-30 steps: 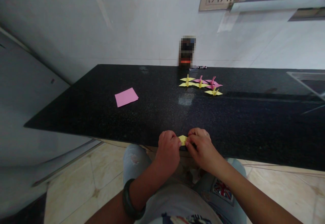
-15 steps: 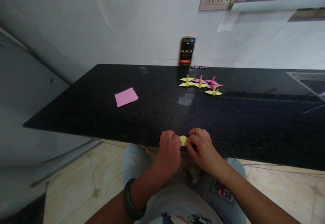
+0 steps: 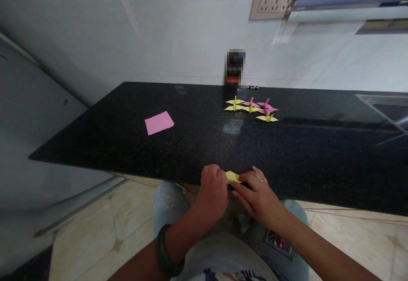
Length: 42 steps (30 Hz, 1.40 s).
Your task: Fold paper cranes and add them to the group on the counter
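A small folded piece of yellow paper [image 3: 233, 177] lies at the front edge of the black countertop [image 3: 197, 145], between my two hands. My left hand [image 3: 214, 189] is closed, its fingertips gripping the paper's left end. My right hand [image 3: 255, 194] touches the right side with its fingers stretched over the paper; the thumb is below, apart from the other fingers. The paper's left end is hidden behind my left fingers. Farther back stand several folded paper cranes, yellow ones [image 3: 235, 107] and pink ones [image 3: 267, 110], close together.
Pink square paper [image 3: 159, 123] lies on the left part of the countertop. A phone [image 3: 235, 67], blurred out, leans against the tiled wall with a beaded strap [image 3: 251, 87] beside it. A wall socket [image 3: 274, 0] is above. At the far right is a metal-rimmed recess [image 3: 387, 106].
My right hand's fingers have shifted and straightened out along the paper, uncovering more of its yellow surface. My left hand has stayed nearly in place. The view has tilted slightly.
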{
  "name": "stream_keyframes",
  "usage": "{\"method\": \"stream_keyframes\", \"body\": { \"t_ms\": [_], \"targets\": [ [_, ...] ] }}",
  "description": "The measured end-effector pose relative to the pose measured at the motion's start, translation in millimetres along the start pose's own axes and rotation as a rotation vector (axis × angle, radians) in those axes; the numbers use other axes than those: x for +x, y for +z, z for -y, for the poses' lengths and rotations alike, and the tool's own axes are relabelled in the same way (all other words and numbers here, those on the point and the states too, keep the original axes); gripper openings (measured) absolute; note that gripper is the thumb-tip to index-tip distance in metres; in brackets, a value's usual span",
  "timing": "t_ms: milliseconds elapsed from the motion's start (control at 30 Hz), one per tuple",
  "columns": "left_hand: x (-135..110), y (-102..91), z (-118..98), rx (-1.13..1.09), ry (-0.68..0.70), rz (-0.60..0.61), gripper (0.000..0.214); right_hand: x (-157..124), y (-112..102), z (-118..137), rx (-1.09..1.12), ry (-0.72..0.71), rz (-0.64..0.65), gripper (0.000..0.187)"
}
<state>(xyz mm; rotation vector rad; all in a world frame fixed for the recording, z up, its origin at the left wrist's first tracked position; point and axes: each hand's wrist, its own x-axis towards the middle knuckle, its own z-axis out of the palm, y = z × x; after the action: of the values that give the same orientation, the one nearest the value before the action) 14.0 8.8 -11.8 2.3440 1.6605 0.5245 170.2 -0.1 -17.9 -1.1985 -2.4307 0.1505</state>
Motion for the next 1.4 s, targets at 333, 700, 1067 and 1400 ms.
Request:
{"method": "stream_keyframes", "body": {
  "t_ms": [333, 700, 1067, 1400],
  "targets": [
    [-16.2, 5.8, 13.3, 0.013, 0.089, -0.14, 0.017, 5.0, -5.1, -0.3, -0.012, 0.024, 0.05, 0.024],
    [-31.9, 9.0, 11.1, 0.22, 0.195, -0.147, 0.029, 1.8, -4.9, -0.6, -0.006, 0.031, 0.029, 0.024],
    [-25.5, -8.9, -2.9, 0.204, 0.124, -0.011, 0.029, -0.4, -8.4, -8.2, 0.022, 0.075, -0.063, 0.023],
    [5.7, -25.0, 2.9, 0.118, 0.161, 0.05, 0.02, -13.5, -4.2, 23.1, 0.036, 0.048, 0.005, 0.024]
  ]
}}
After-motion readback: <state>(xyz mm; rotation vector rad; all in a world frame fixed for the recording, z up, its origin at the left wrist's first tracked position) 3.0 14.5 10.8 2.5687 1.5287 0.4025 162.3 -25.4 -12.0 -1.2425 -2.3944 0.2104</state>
